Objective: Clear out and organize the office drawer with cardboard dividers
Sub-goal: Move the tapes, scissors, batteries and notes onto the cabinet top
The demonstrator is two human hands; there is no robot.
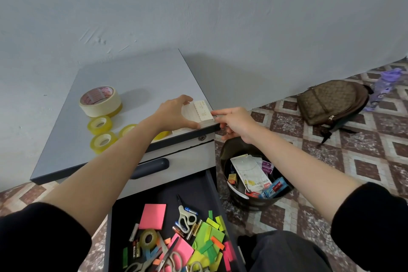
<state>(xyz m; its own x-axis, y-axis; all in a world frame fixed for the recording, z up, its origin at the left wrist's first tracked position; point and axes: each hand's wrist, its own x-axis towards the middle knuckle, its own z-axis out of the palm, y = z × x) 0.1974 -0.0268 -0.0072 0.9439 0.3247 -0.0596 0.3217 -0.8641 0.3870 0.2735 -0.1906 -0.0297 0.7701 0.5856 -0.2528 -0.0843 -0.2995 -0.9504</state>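
Observation:
A small cream notepad lies at the front right corner of the grey cabinet top. My left hand grips its left side, thumb under the near edge and fingers over the far edge. My right hand touches the pad's right edge with its fingertips. Below, the open dark drawer holds pink sticky notes, green and yellow tabs, scissors, batteries, and a clear tape roll. No cardboard dividers are in view.
A masking tape roll and several yellow-tinted tape rolls sit on the cabinet's left. A dark bin with papers and packaging stands on the tiled floor to the right. A brown backpack lies beyond it.

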